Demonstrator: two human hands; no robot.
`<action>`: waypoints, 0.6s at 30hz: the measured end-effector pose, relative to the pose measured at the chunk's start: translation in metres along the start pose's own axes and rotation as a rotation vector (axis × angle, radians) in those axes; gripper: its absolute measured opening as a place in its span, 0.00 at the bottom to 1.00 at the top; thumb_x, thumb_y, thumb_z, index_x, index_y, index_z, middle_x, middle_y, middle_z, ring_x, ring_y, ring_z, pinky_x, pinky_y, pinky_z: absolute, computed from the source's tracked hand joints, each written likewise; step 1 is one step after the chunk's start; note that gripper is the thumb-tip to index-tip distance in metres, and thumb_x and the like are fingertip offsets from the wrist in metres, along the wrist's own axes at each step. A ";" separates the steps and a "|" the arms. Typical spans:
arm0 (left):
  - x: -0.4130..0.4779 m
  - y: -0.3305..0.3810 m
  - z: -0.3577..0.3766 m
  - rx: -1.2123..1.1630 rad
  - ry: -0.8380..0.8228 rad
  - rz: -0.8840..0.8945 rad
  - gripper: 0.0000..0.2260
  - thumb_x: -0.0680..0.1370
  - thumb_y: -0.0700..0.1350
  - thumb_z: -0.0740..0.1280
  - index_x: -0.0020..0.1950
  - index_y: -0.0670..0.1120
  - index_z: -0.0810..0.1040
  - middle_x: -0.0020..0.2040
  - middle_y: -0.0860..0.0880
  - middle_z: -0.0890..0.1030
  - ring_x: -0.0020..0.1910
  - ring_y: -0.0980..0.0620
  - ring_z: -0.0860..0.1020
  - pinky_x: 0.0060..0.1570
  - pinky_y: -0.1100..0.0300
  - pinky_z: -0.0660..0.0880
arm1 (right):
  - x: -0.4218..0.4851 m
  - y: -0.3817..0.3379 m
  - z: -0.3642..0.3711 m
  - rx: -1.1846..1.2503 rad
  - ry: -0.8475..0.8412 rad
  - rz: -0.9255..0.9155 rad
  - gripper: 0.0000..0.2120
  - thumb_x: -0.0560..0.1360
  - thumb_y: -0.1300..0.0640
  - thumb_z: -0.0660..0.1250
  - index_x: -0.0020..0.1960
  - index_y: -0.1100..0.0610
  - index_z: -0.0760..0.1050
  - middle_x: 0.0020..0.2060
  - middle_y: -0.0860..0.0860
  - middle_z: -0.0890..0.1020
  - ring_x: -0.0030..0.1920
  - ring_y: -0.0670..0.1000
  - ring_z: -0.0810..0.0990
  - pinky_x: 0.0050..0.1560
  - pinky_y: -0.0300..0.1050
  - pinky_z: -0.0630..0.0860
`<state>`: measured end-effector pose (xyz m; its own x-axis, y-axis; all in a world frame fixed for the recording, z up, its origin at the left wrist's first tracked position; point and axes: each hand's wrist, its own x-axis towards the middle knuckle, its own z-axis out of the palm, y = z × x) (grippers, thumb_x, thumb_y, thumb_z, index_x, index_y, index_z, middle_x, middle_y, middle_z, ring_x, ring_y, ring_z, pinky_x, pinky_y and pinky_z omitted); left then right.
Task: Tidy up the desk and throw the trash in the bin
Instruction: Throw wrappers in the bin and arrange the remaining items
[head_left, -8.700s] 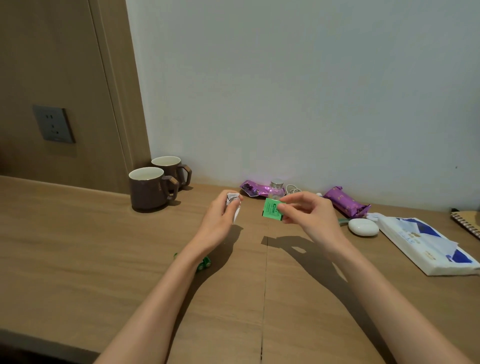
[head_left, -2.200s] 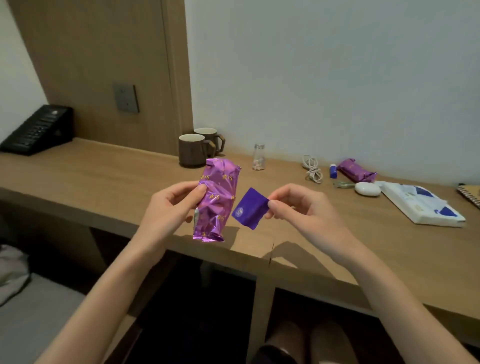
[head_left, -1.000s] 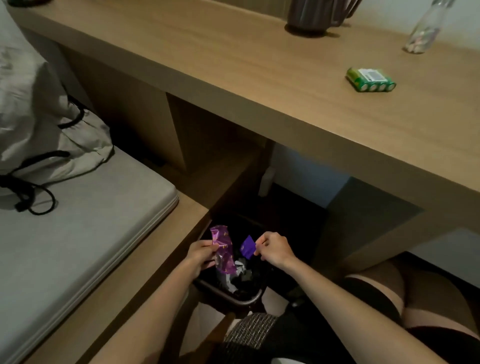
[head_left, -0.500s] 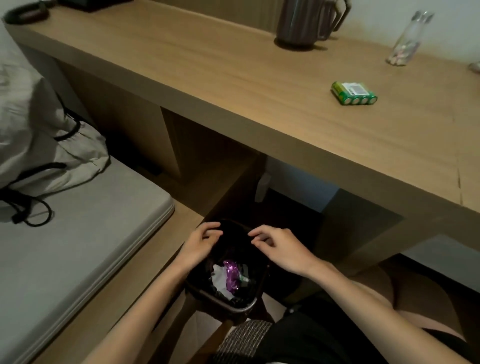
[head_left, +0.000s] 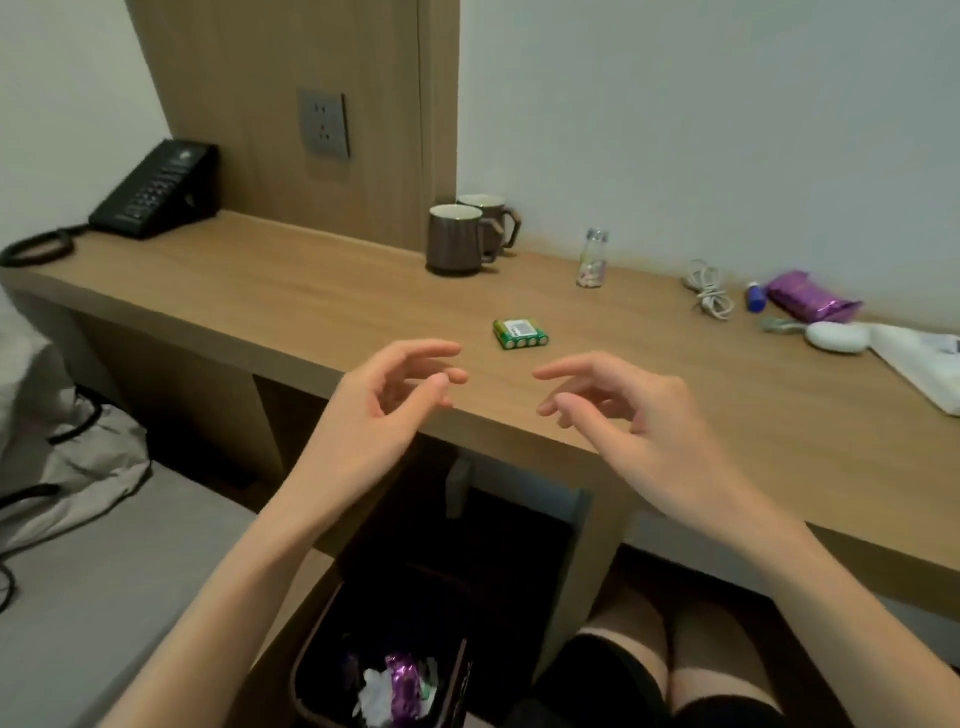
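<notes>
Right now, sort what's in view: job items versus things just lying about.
Job: desk, bin, purple wrapper inside it, purple packet, battery pack, cable; left hand and right hand, both empty.
Lying about: telephone, mugs, wall socket.

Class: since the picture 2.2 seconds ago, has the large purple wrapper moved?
Yes: the purple wrapper went down, from above the front edge of the desk into the bin beneath it.

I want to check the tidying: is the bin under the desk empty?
Not empty: the bin holds a purple wrapper and crumpled white paper.
</notes>
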<state>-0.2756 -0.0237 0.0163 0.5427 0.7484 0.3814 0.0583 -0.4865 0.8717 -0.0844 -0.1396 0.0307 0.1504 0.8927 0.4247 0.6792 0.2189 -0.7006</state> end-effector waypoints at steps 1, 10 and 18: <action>0.009 0.009 0.008 -0.015 -0.022 0.017 0.12 0.79 0.43 0.63 0.61 0.52 0.76 0.51 0.55 0.83 0.48 0.58 0.81 0.48 0.68 0.76 | 0.000 0.001 -0.013 -0.013 0.040 -0.001 0.10 0.78 0.60 0.65 0.57 0.50 0.78 0.42 0.44 0.85 0.44 0.44 0.82 0.48 0.38 0.78; 0.088 0.049 0.107 -0.026 -0.189 0.094 0.13 0.79 0.45 0.64 0.63 0.52 0.75 0.55 0.56 0.81 0.53 0.58 0.79 0.52 0.62 0.76 | -0.010 0.038 -0.112 -0.148 0.256 0.127 0.10 0.78 0.60 0.64 0.58 0.51 0.77 0.43 0.44 0.84 0.43 0.40 0.81 0.45 0.32 0.77; 0.146 0.052 0.201 -0.070 -0.285 0.120 0.14 0.79 0.41 0.64 0.64 0.49 0.74 0.55 0.53 0.80 0.54 0.59 0.78 0.51 0.65 0.74 | -0.024 0.101 -0.182 -0.267 0.435 0.296 0.09 0.78 0.56 0.65 0.54 0.44 0.77 0.46 0.41 0.82 0.46 0.41 0.79 0.42 0.32 0.72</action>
<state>-0.0246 -0.0302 0.0553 0.7558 0.5260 0.3901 -0.0730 -0.5243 0.8484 0.1109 -0.2108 0.0541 0.6036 0.6447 0.4691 0.7125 -0.1722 -0.6802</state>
